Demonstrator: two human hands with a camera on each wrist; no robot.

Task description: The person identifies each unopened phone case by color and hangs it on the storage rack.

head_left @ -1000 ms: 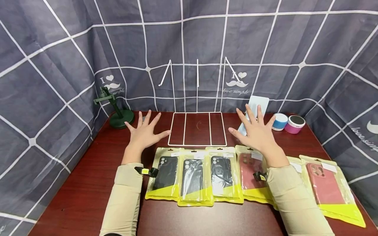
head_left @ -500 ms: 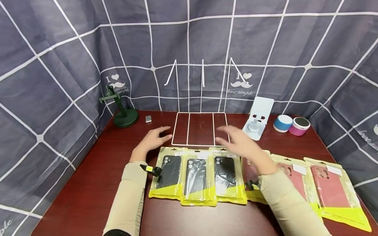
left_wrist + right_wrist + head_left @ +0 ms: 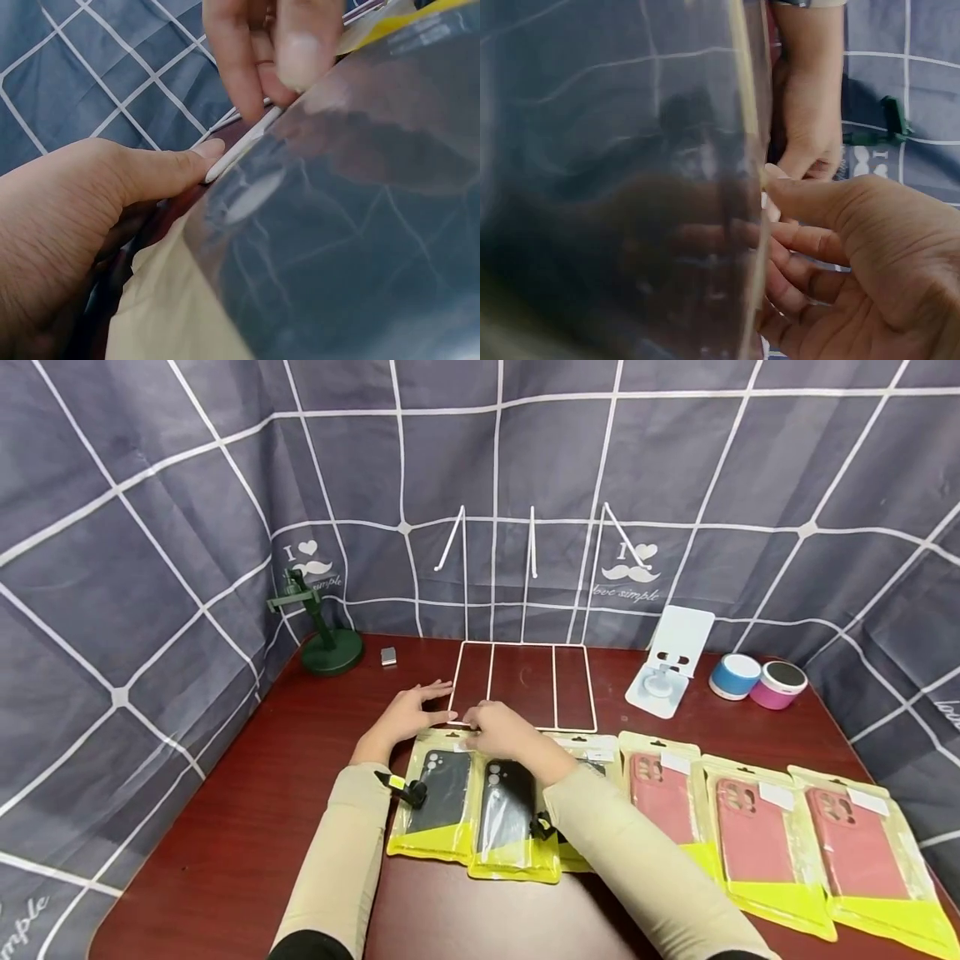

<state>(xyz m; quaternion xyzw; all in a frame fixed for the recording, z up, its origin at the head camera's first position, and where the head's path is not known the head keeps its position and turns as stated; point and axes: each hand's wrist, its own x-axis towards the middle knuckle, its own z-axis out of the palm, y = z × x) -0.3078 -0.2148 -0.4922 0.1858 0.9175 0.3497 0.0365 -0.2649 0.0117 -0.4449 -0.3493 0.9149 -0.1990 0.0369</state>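
Note:
My right hand [image 3: 506,735] pinches the top edge of a clear yellow-bottomed packet [image 3: 506,864], second from the left, with a black phone case inside. In the right wrist view the thumb lies on the packet's edge, and fingertips show through the film. My left hand [image 3: 405,714] is at the near left corner of the white wire rack [image 3: 510,727]. In the left wrist view its thumb [image 3: 184,165] rests at the end of the rack's white rod [image 3: 244,146]; its other fingers are mostly hidden. The packet's dark face [image 3: 360,202] fills much of that view.
A black-case packet [image 3: 431,843] lies at the row's left end; pink-case packets [image 3: 667,802] lie to the right. Behind stand a green stand [image 3: 332,652], a small grey block [image 3: 387,656], a white phone stand [image 3: 678,643], and blue [image 3: 735,677] and pink speakers [image 3: 777,687].
Both hands were spread wide above the table. They have come down and inward, the right one moving left to the packet's top edge, the left one to the rack's corner.

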